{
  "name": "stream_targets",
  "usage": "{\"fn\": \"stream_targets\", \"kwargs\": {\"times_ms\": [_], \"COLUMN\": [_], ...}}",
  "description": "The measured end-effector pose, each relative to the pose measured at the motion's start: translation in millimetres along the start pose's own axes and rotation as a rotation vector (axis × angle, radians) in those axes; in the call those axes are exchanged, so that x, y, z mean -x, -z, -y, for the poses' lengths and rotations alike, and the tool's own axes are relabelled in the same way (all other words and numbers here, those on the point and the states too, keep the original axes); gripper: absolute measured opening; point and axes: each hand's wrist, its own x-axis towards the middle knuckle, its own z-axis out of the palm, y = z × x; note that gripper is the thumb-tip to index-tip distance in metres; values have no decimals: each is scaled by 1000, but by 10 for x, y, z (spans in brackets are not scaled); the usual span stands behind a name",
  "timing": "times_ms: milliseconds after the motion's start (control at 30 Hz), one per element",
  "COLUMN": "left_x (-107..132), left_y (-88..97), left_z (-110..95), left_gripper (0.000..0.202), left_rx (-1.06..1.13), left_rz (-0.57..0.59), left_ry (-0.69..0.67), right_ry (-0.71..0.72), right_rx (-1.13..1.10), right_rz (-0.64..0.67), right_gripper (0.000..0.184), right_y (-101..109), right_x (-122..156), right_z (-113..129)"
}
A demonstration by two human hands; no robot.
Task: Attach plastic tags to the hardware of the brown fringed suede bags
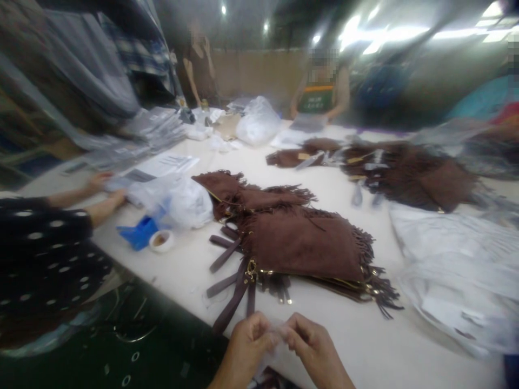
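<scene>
My left hand and my right hand meet at the near edge of the white table, fingers curled and pinched together on a small pale, see-through piece I cannot make out. Just beyond them lies a stack of brown suede fringed bags with gold zips, their brown straps trailing toward my hands. A second brown fringed bag lies behind the stack.
A co-worker in a dark dotted sleeve reaches onto the table at left, near crumpled clear plastic, a blue object and a tape roll. More brown bags and clear plastic bags lie right. Other people stand at the far end.
</scene>
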Motion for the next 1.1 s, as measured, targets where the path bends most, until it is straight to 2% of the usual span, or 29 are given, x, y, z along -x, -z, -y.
{"fn": "stream_targets", "kwargs": {"times_ms": [133, 267, 433, 567, 700, 867, 1000, 1100], "left_x": [18, 56, 115, 166, 192, 192, 181, 175], "left_y": [25, 139, 315, 419, 524, 632, 646, 627], "left_z": [21, -62, -246, -303, -296, -288, -292, -298], "left_gripper": [21, 23, 31, 30, 28, 26, 24, 23], "left_rx": [-91, -165, -189, -233, -297, -384, -401, -389], "left_rz": [-33, -98, -228, -268, -289, -286, -279, -282], "left_ry": [19, 16, -47, -75, -90, -118, -110, -113], "right_ry": [-5, -30, -27, -76, -81, -87, -152, -165], "right_rx": [-26, -135, -326, -332, -349, -480, -668, -697], "right_rz": [46, -64, -219, -259, -216, -81, -21, -27], "right_gripper": [31, 29, 44, 37, 35, 40, 39, 39], "right_y": [99, 84, -239, -455, -444, -360, -382, -412], "right_x": [-25, -253, -626, -762, -790, -719, -665, -671], "right_z": [-64, -6, 167, 247, 283, 358, 391, 375]}}
